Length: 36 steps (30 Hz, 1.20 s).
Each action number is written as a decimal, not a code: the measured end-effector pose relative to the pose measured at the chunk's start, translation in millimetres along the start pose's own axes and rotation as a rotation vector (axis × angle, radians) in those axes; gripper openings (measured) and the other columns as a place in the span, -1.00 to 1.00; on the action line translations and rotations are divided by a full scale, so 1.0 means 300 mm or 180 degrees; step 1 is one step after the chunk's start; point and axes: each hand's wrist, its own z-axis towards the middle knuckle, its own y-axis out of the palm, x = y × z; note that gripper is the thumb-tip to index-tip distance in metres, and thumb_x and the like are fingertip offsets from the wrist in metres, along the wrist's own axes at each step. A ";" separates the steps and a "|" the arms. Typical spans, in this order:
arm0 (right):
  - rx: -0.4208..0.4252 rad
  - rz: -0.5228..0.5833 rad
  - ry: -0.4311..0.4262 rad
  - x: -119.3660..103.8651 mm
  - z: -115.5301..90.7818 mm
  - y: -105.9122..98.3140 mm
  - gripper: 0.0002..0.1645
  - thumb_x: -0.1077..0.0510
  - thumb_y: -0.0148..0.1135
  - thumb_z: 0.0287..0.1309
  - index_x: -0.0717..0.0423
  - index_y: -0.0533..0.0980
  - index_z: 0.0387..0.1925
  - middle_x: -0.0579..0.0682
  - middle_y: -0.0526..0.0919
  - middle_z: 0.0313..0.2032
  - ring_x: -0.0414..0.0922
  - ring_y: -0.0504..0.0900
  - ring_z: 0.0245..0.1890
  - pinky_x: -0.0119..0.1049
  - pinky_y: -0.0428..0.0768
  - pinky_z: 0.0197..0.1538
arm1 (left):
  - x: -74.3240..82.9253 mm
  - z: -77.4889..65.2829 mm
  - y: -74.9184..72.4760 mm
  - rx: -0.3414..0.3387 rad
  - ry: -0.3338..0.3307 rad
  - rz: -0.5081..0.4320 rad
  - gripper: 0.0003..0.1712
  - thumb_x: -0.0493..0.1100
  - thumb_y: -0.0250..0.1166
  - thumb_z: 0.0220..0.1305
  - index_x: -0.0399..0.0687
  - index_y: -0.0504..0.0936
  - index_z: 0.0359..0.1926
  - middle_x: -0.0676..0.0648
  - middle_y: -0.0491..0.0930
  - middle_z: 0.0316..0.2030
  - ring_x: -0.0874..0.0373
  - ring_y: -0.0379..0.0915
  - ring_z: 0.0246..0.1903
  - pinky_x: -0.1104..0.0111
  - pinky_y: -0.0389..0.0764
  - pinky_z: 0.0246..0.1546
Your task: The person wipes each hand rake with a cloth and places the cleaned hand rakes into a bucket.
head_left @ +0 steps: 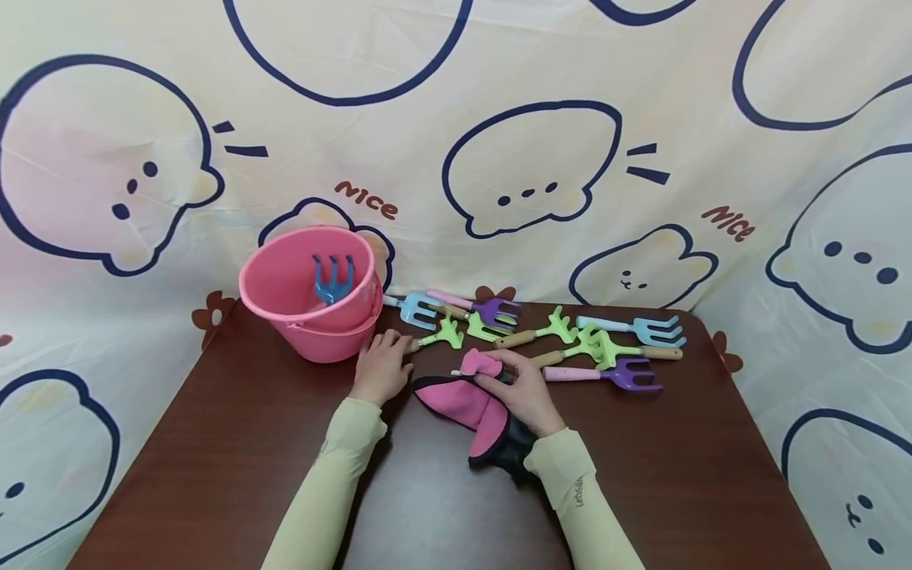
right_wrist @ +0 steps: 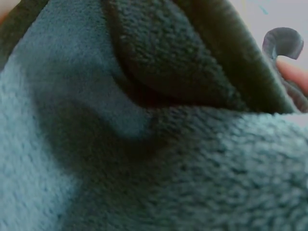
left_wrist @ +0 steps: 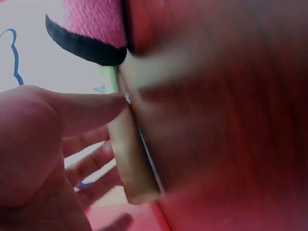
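Note:
My left hand (head_left: 381, 368) pinches the wooden handle of a small green toy rake (head_left: 445, 334). In the left wrist view, the thumb lies along the light wooden handle (left_wrist: 132, 159) and the fingertips reach behind it. My right hand (head_left: 526, 393) holds up a soft pink-and-black fabric piece (head_left: 456, 400) by its upper end, between thumb and fingers. The lower part of this piece hangs down toward the right sleeve. Its fleecy dark inner side (right_wrist: 202, 159) fills most of the right wrist view. What kind of item it is I cannot tell.
Two nested pink buckets (head_left: 313, 321) stand at the back left, with a blue toy fork (head_left: 333, 281) inside. Several toy rakes and forks lie along the table's back edge, among them a purple fork (head_left: 634, 375) and a light-blue rake (head_left: 655, 330). A patterned cloth (head_left: 420, 158) hangs behind.

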 end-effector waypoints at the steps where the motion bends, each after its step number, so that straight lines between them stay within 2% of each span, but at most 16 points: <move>1: 0.0016 0.0006 0.0008 0.000 -0.001 -0.001 -0.55 0.15 0.51 0.20 0.01 0.66 0.13 0.04 0.73 0.10 -0.07 0.65 0.12 -0.16 0.58 0.19 | 0.004 -0.007 0.002 0.0022 -0.0024 -0.0017 -0.51 -0.15 0.47 0.26 -0.09 0.61 0.19 -0.19 0.55 0.05 -0.16 0.43 0.14 -0.13 0.42 0.28; 3: 0.0059 0.0051 0.0000 -0.005 -0.004 0.000 -0.54 0.17 0.48 0.23 0.05 0.64 0.17 0.07 0.71 0.12 -0.09 0.66 0.12 -0.25 0.60 0.17 | 0.010 -0.025 0.002 0.0022 -0.0087 -0.0108 -0.63 -0.19 0.51 0.20 -0.13 0.63 0.01 -0.17 0.57 -0.11 -0.14 0.49 -0.03 -0.07 0.53 0.07; 5: 0.0150 0.0116 -0.0041 -0.007 -0.005 0.000 -0.52 0.17 0.45 0.27 0.07 0.61 0.21 0.10 0.68 0.16 -0.12 0.65 0.13 -0.36 0.59 0.14 | 0.013 -0.045 -0.003 -0.0010 -0.0172 -0.0236 -0.69 -0.22 0.51 0.20 -0.13 0.63 -0.08 -0.15 0.58 -0.23 -0.11 0.52 -0.13 -0.02 0.57 -0.09; 8: 0.0310 0.0311 -0.0191 -0.013 -0.006 -0.004 -0.50 0.13 0.34 0.38 0.09 0.55 0.31 0.10 0.61 0.26 -0.14 0.59 0.22 -0.45 0.55 0.19 | 0.010 -0.074 -0.019 -0.0087 -0.0210 -0.0446 -0.74 -0.21 0.46 0.29 -0.17 0.65 -0.05 -0.15 0.62 -0.25 -0.09 0.57 -0.17 0.01 0.61 -0.11; 10: 0.0357 0.0452 -0.0298 -0.017 -0.007 -0.010 -0.52 0.03 0.17 0.52 0.04 0.51 0.37 0.03 0.56 0.35 -0.16 0.49 0.35 -0.48 0.44 0.33 | 0.006 -0.090 -0.035 -0.0199 -0.0198 -0.0721 -0.75 -0.16 0.38 0.38 -0.18 0.67 0.00 -0.15 0.66 -0.21 -0.06 0.59 -0.16 0.04 0.61 -0.09; 13: 0.0364 0.0585 -0.0521 -0.029 -0.013 -0.019 -0.45 -0.05 -0.22 0.65 -0.01 0.44 0.44 -0.06 0.46 0.45 -0.20 0.30 0.51 -0.48 0.18 0.50 | -0.009 -0.111 -0.057 -0.0555 -0.0199 -0.1573 -0.73 -0.14 0.27 0.49 -0.21 0.65 0.08 -0.17 0.65 -0.20 -0.01 0.55 -0.20 0.10 0.59 -0.11; 15: 0.0391 0.0601 -0.0664 -0.038 -0.020 -0.024 -0.39 0.10 -0.37 0.59 -0.01 0.45 0.44 -0.06 0.45 0.46 -0.22 0.26 0.54 -0.49 0.13 0.51 | -0.025 -0.123 -0.067 -0.0807 -0.0210 -0.2259 -0.70 -0.15 0.20 0.54 -0.24 0.61 0.14 -0.19 0.64 -0.19 0.02 0.53 -0.21 0.15 0.58 -0.12; 18: 0.0571 0.0472 -0.0973 -0.053 -0.031 -0.029 -0.32 0.43 -0.27 0.31 0.12 0.57 0.31 0.07 0.59 0.34 -0.22 0.44 0.41 -0.47 0.30 0.42 | -0.043 -0.139 -0.078 -0.1092 -0.0136 -0.3231 -0.62 -0.18 0.13 0.59 -0.32 0.50 0.27 -0.34 0.60 -0.06 -0.07 0.57 -0.12 0.18 0.62 -0.03; 21: 0.0837 0.0017 -0.1392 -0.069 -0.034 -0.034 -0.22 0.68 -0.20 0.04 0.17 0.70 0.11 0.14 0.74 0.10 -0.23 0.62 0.15 -0.49 0.48 0.19 | -0.040 -0.150 -0.089 -0.1206 0.0091 -0.3936 -0.53 -0.15 0.09 0.61 -0.30 0.38 0.38 -0.44 0.50 0.17 -0.20 0.56 0.04 0.17 0.65 0.10; 23: 0.0994 -0.0280 -0.1682 -0.082 -0.034 -0.038 -0.22 0.74 -0.13 0.00 0.17 0.73 0.04 0.15 0.76 0.02 -0.21 0.65 0.07 -0.50 0.51 0.13 | -0.024 -0.157 -0.097 -0.1255 0.0226 -0.4276 -0.51 -0.12 0.07 0.62 -0.26 0.33 0.41 -0.41 0.46 0.21 -0.16 0.54 0.06 0.19 0.64 0.14; 26: 0.1151 -0.0530 -0.1969 -0.103 -0.036 -0.045 -0.26 0.74 0.03 -0.05 0.16 0.73 0.04 0.17 0.75 0.03 -0.12 0.64 0.10 -0.49 0.51 0.20 | 0.012 -0.168 -0.109 -0.1286 0.0295 -0.4535 -0.53 -0.03 0.06 0.63 -0.16 0.33 0.38 -0.22 0.49 0.09 0.04 0.51 -0.04 0.28 0.62 0.06; 27: 0.1199 -0.0514 -0.2011 -0.109 -0.037 -0.047 -0.30 0.73 0.10 -0.06 0.18 0.72 0.04 0.19 0.74 0.05 -0.09 0.64 0.13 -0.47 0.52 0.23 | 0.026 -0.170 -0.111 -0.1284 0.0317 -0.4566 -0.54 -0.01 0.05 0.63 -0.15 0.32 0.36 -0.17 0.49 0.02 0.10 0.48 -0.10 0.32 0.60 0.01; 29: 0.1332 -0.0473 -0.2007 -0.118 -0.042 -0.048 -0.35 0.70 0.19 -0.05 0.18 0.71 0.04 0.19 0.73 0.01 -0.12 0.63 0.08 -0.49 0.52 0.17 | 0.052 -0.174 -0.114 -0.1294 0.0368 -0.4587 -0.55 0.04 0.03 0.64 -0.13 0.31 0.32 -0.11 0.45 -0.10 0.14 0.42 -0.19 0.35 0.55 -0.08; 32: 0.1468 -0.0197 -0.1899 -0.126 -0.049 -0.049 -0.47 0.66 0.20 0.07 0.25 0.65 0.04 0.14 0.71 -0.01 -0.19 0.61 0.05 -0.50 0.53 0.14 | 0.083 -0.180 -0.112 -0.1285 0.0479 -0.4622 -0.57 0.09 -0.01 0.65 -0.13 0.27 0.23 -0.11 0.36 -0.19 0.10 0.34 -0.31 0.35 0.49 -0.18; 34: 0.1484 0.0017 -0.1865 -0.132 -0.054 -0.050 -0.56 0.60 0.11 0.19 0.33 0.60 0.06 0.14 0.69 -0.01 -0.19 0.61 0.07 -0.47 0.53 0.18 | 0.101 -0.185 -0.110 -0.1242 0.0555 -0.4604 -0.62 0.09 -0.02 0.65 -0.09 0.26 0.16 -0.10 0.31 -0.24 0.10 0.29 -0.38 0.35 0.46 -0.24; 36: 0.1380 0.0324 -0.1771 -0.146 -0.061 -0.046 -0.65 0.51 0.09 0.31 0.39 0.55 0.10 0.13 0.67 0.06 -0.12 0.61 0.15 -0.40 0.52 0.27 | 0.113 -0.193 -0.109 -0.1157 0.0632 -0.4540 -0.70 0.06 -0.02 0.65 -0.04 0.27 0.11 -0.09 0.31 -0.26 0.10 0.27 -0.42 0.36 0.46 -0.28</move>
